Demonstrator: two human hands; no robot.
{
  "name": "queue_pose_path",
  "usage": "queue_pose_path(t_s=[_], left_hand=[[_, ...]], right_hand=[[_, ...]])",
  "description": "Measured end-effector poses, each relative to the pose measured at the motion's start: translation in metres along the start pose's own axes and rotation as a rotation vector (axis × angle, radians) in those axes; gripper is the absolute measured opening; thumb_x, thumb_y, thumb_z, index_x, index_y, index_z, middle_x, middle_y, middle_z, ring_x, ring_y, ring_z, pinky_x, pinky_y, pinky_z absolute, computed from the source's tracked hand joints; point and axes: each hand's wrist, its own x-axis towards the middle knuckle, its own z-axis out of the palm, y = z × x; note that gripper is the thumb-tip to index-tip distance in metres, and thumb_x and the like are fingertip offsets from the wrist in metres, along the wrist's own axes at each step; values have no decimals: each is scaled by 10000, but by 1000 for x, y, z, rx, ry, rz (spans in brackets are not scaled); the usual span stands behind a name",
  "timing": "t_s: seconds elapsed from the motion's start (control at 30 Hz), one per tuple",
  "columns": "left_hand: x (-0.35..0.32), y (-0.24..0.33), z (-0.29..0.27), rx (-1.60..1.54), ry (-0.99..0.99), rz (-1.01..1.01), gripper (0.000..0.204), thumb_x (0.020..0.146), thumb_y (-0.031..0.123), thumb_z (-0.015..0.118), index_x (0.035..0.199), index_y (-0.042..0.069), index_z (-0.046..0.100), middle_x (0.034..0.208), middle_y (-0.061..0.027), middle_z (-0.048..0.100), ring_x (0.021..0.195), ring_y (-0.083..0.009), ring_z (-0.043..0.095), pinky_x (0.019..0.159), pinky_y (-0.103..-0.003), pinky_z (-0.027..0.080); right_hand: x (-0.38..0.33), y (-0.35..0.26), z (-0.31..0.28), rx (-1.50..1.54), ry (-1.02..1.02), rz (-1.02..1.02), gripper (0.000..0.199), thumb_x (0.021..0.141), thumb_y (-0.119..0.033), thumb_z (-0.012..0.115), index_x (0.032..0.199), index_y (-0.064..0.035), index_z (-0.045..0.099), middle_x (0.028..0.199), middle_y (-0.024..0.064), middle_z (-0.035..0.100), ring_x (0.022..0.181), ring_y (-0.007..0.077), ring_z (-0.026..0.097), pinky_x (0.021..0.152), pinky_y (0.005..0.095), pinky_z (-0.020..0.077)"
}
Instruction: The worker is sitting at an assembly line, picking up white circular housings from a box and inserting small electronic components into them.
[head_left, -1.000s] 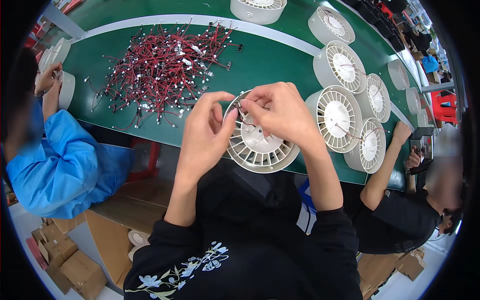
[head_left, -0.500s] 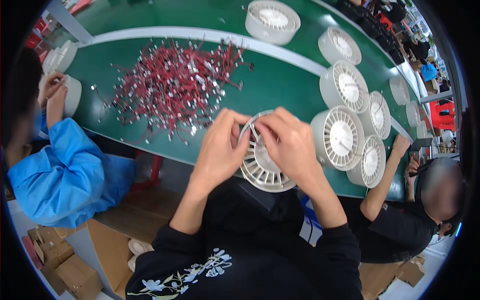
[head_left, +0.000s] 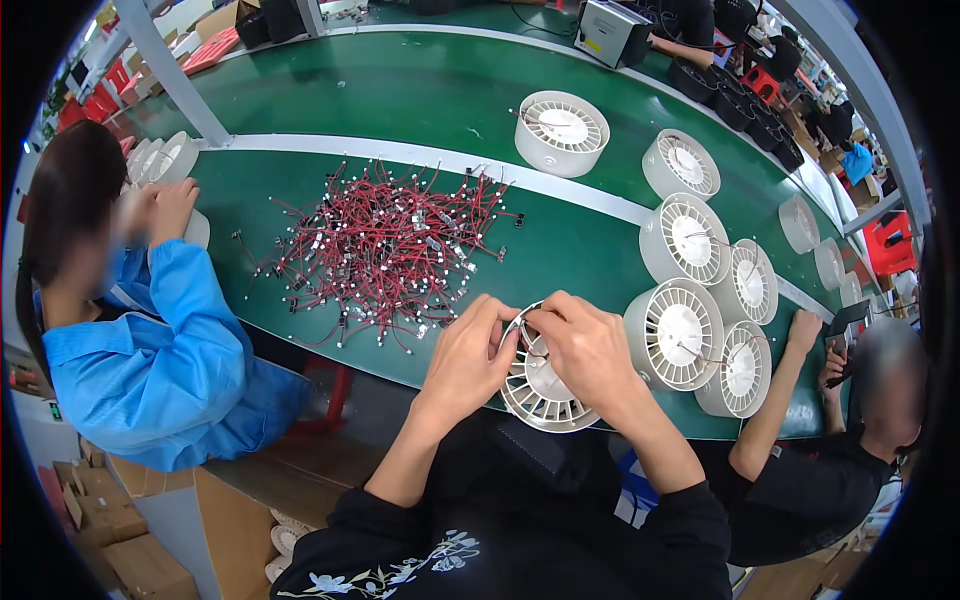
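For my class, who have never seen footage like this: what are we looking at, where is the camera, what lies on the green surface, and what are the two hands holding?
The camera sits on a worker's head and looks down, so the round, bent picture shows that person's own arms. The left hand and right hand hold a round white slatted fan housing at the edge of a green conveyor belt. A heap of red wires lies on the belt, with more white housings to the right. Two other people sit either side: one in a blue coat, one in black.

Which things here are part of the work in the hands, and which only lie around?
In hand: left hand, right hand, round white fan housing, its thin wire.
Lying about: red wire pile, other fan housings, grey box, cardboard boxes.
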Motion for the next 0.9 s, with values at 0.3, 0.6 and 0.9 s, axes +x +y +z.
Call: queue_pose_path(t_s=[0.3, 0.6, 0.9], left_hand=[[0, -5, -3, 63, -39, 28, 196, 853, -12, 669, 1039, 22, 620, 753, -62, 498, 594, -171, 509, 562, -333, 427], [0, -3, -3, 131, -40, 53, 169, 860, 1, 676, 1018, 20, 616, 707, -63, 493, 584, -184, 509, 553, -346, 420], [3, -13, 1, 64, -44, 24, 130, 880, -12, 664, 998, -4, 610, 659, -29, 480, 565, -118, 475, 522, -306, 386]], right_hand=[[-2, -1, 0, -68, -4, -39, 157, 715, -45, 669, 871, -61, 682, 848, 34, 581, 746, 204, 641, 596, 354, 532], [1, 8, -3, -58, -29, -120, 153, 717, -56, 667, 870, -54, 678, 866, 40, 577, 760, 202, 641, 606, 357, 530], [-2, 14, 6, -49, 5, -133, 151, 711, -80, 671, 858, -53, 672, 850, 37, 557, 769, 196, 635, 624, 349, 529]])
